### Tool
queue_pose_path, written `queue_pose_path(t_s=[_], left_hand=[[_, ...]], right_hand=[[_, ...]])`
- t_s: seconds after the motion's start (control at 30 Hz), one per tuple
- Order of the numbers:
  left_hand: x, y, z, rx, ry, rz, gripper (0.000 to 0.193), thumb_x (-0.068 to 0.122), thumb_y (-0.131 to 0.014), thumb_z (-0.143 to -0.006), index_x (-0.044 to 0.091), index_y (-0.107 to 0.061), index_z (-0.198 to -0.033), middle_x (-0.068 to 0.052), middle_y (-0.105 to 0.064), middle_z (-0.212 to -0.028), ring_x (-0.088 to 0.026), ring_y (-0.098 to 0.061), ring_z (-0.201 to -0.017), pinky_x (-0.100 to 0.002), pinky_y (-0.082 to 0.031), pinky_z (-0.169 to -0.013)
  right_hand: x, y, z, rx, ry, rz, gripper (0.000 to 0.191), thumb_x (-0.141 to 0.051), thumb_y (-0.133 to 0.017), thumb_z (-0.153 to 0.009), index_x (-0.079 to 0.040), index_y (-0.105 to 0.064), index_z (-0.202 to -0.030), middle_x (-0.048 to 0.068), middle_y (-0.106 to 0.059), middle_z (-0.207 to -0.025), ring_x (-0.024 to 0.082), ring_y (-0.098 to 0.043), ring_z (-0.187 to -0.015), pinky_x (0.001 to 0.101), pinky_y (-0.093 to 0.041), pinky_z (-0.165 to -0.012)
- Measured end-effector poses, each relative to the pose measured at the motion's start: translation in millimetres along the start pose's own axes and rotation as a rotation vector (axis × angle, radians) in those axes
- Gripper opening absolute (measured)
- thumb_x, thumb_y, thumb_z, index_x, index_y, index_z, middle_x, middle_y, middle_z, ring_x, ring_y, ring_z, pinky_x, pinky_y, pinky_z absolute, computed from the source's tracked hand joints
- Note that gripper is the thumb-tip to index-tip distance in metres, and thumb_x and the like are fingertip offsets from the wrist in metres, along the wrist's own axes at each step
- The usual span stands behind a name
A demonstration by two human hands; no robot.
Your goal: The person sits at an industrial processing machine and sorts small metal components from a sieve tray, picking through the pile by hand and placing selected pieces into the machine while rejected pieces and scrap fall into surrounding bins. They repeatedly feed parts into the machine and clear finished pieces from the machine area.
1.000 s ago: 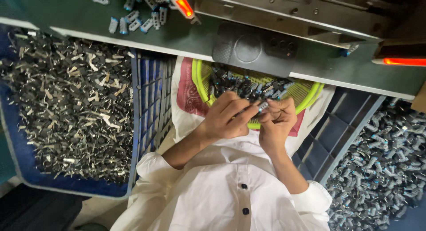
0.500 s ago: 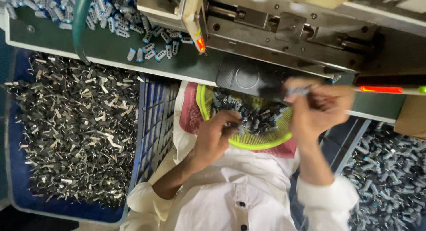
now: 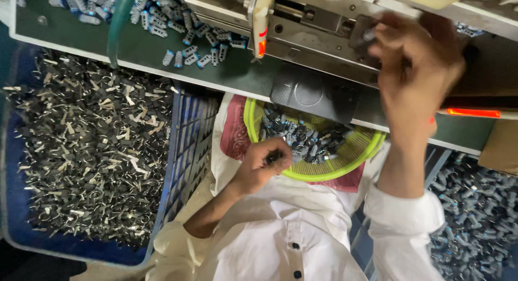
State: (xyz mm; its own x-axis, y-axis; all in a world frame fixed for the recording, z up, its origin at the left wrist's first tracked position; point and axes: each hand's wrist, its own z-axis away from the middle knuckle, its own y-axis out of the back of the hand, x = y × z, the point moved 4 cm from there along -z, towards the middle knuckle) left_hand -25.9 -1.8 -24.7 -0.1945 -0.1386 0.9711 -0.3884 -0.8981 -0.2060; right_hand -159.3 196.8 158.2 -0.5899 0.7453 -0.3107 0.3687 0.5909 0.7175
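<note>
The small dark parts (image 3: 310, 143) lie heaped in the yellow-green basket (image 3: 345, 165) on my lap, near me and just under the tabletop (image 3: 135, 49) edge. My left hand (image 3: 264, 162) rests on the basket's left rim, fingers curled together on one dark part that I can barely make out. My right hand (image 3: 413, 70) is raised far and to the right, up against the grey metal machine (image 3: 324, 22), fingertips pinched on a small dark piece at its face; the hand is blurred, so I cannot tell the grip more closely. A black pad (image 3: 310, 92) hangs at the tabletop edge above the basket. Blue-grey parts (image 3: 183, 27) are scattered on the tabletop at far left. A blue crate (image 3: 186, 146) of metal clips (image 3: 86, 151) sits on my left, another pile of dark parts (image 3: 480, 211) on my right
</note>
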Motion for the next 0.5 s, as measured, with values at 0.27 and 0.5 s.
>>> queue_pose_path(t_s=[0.27,0.5], left_hand=[[42,4,-18,0.036,-0.291,-0.131,0.009,0.001,-0.067,-0.100,0.001,-0.059,-0.104,-0.006,-0.056,-0.108,-0.015,-0.060,-0.098,-0.027,-0.051,-0.086],[29,-16,-23,0.121,-0.162,-0.150,0.015,-0.001,-0.073,-0.089,0.003,-0.066,-0.101,-0.005,-0.071,-0.090,-0.017,-0.072,-0.080,-0.026,-0.057,-0.074]], right_hand=[[-43,-59,154,-0.155,-0.489,-0.559,0.024,-0.012,-0.076,-0.084,0.004,-0.070,-0.102,0.018,-0.074,-0.105,0.028,-0.073,-0.095,0.0341,-0.056,-0.085],[-44,-72,212,-0.024,-0.623,-0.559,0.014,0.009,-0.070,-0.088,0.000,-0.070,-0.098,0.015,-0.076,-0.107,0.022,-0.073,-0.100,0.0276,-0.058,-0.087]])
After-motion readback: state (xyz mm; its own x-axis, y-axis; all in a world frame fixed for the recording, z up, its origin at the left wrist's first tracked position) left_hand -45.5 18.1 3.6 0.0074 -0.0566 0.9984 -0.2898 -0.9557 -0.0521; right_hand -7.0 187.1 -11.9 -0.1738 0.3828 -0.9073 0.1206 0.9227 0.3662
